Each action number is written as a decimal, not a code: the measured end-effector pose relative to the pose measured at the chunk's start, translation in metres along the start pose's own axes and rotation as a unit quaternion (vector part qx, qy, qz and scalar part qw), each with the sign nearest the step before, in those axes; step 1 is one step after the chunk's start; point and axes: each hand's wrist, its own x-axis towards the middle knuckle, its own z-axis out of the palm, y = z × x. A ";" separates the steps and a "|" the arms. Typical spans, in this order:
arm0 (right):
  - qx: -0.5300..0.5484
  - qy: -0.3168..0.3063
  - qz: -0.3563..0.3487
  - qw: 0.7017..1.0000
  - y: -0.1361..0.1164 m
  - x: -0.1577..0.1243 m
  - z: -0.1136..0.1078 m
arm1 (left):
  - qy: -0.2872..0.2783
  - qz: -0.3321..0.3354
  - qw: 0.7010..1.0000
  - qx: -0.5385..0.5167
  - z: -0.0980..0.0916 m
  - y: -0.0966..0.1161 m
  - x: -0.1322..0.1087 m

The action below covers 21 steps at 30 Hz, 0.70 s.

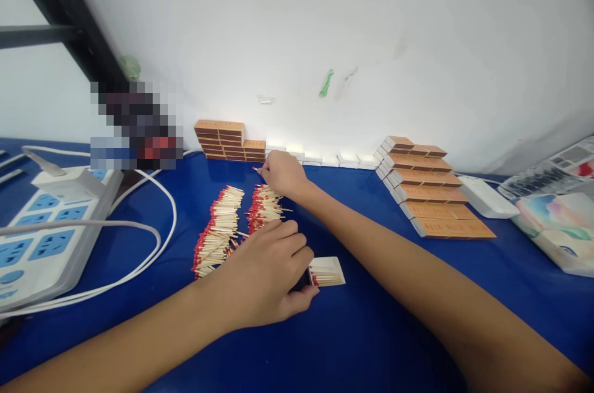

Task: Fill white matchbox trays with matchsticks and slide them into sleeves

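Matches (pixel 225 216) are lying in two piles at left, one match (pixel 255 169) is being pinched far of them by the right hand (pixel 284 173), and the left hand (pixel 271 269) is gripping a matchbox tray (pixel 335 263) by its left end, apparently steadying it.

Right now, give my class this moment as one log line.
left hand: at match tray; right hand: pinching match; loose matches: on table; matchboxes: stacked

Tabletop (pixel 371 343), wall (pixel 297 21) and power strip (pixel 51 244) suggest a desk space.
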 end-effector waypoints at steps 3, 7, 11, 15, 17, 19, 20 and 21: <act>0.005 -0.020 -0.029 0.999 0.000 -0.002 -0.005 | -0.002 -0.006 1.000 0.009 0.000 0.001 -0.001; 0.017 -0.022 -0.058 0.998 0.016 -0.015 -0.024 | -0.013 -0.036 0.999 0.020 -0.003 0.001 0.001; 0.042 -0.011 -0.109 0.993 0.044 -0.059 -0.061 | -0.029 -0.074 0.996 0.033 -0.006 -0.003 0.003; 0.078 -0.034 -0.115 0.990 0.067 -0.126 -0.089 | -0.044 -0.090 0.995 0.029 -0.008 -0.007 0.003; 0.084 -0.068 -0.110 0.988 0.070 -0.153 -0.090 | -0.047 -0.091 0.994 0.028 -0.007 -0.007 0.003; 0.085 -0.094 -0.117 0.985 0.068 -0.171 -0.084 | -0.049 -0.091 0.994 0.026 -0.006 -0.007 0.003; 0.079 -0.101 -0.121 0.984 0.065 -0.176 -0.080 | -0.049 -0.091 0.994 0.026 -0.006 -0.008 0.003; 0.071 -0.108 -0.124 0.984 0.062 -0.180 -0.076 | -0.049 -0.091 0.994 0.027 -0.006 -0.008 0.003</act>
